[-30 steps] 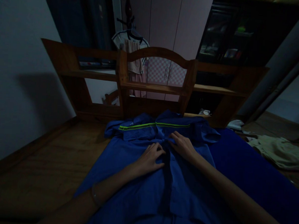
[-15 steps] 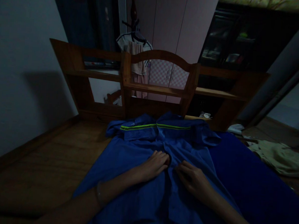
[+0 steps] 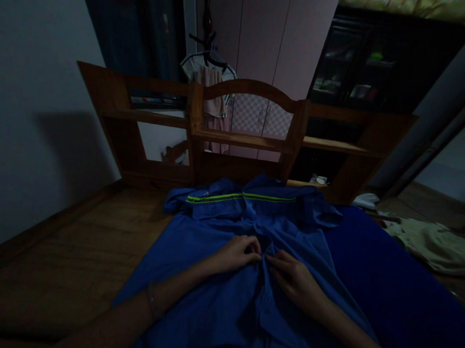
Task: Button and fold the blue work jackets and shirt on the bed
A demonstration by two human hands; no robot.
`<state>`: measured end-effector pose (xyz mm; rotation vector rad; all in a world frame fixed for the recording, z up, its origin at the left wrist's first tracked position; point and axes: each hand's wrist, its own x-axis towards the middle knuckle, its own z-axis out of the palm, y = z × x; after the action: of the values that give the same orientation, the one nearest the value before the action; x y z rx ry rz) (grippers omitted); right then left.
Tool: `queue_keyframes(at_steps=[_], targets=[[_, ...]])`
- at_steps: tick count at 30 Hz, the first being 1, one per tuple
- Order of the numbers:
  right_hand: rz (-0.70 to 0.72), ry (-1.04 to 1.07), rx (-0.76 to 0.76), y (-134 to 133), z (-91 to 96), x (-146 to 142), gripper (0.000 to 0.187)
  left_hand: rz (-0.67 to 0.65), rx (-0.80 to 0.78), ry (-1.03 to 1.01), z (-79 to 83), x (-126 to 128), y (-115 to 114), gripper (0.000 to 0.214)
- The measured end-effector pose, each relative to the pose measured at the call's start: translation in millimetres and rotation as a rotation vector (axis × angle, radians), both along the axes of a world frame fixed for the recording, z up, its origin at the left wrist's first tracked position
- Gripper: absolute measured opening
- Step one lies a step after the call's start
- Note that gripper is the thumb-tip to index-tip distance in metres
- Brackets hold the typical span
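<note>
A blue shirt with a yellow-green stripe across its chest lies spread out, front side up, its collar end toward the wooden headboard. At the middle of its front opening, my left hand pinches one edge of the cloth between thumb and fingers. Close by on the right, my right hand is closed on the other edge, its fingertips nearly meeting those of the left. The placket is lifted slightly between them. Whether a button sits under the fingertips is too dark to tell. A thin bracelet circles my left wrist.
Beyond the shirt stands a wooden headboard with open shelves. Bare boards lie to the left, a dark blue cloth to the right. Clothes hang on a rack before a pink wardrobe. A pale rumpled cloth lies far right.
My hands have come closer together at the shirt's front opening. The left fingers have curled into a pinch, and the cloth edges between the hands are now raised.
</note>
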<state>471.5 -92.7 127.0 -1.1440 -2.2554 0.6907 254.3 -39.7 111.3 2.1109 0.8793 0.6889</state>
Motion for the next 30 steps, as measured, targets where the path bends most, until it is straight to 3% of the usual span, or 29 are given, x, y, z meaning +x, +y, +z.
queue_keyframes(at_steps=[4,6,8,13,18,22,30], targets=[[-0.107,0.277,-0.320,14.0,0.0,3.3,0.036,-0.029,-0.187,-0.138,1.3,-4.9,9.1,0.023],[-0.176,0.479,-0.471,25.3,7.7,5.6,0.040,-0.015,-0.251,-0.189,3.0,-7.1,12.6,0.026],[-0.196,0.620,-0.517,38.0,21.2,6.0,0.038,-0.003,-0.326,-0.227,3.1,-8.5,15.7,0.026],[-0.043,0.577,-0.468,67.5,44.8,-1.9,0.031,0.012,-0.434,-0.307,-3.4,-9.6,20.3,0.023],[0.151,0.286,-0.485,76.8,20.8,-9.9,0.031,0.003,-0.480,-0.310,-3.0,-12.7,21.2,0.032],[0.136,0.246,-0.457,69.9,5.3,-12.7,0.029,-0.016,-0.489,-0.289,-1.3,-14.5,23.2,0.033],[0.039,0.148,-0.171,54.9,4.0,-18.5,0.014,-0.034,-0.402,-0.314,-5.0,-12.3,22.8,0.033]])
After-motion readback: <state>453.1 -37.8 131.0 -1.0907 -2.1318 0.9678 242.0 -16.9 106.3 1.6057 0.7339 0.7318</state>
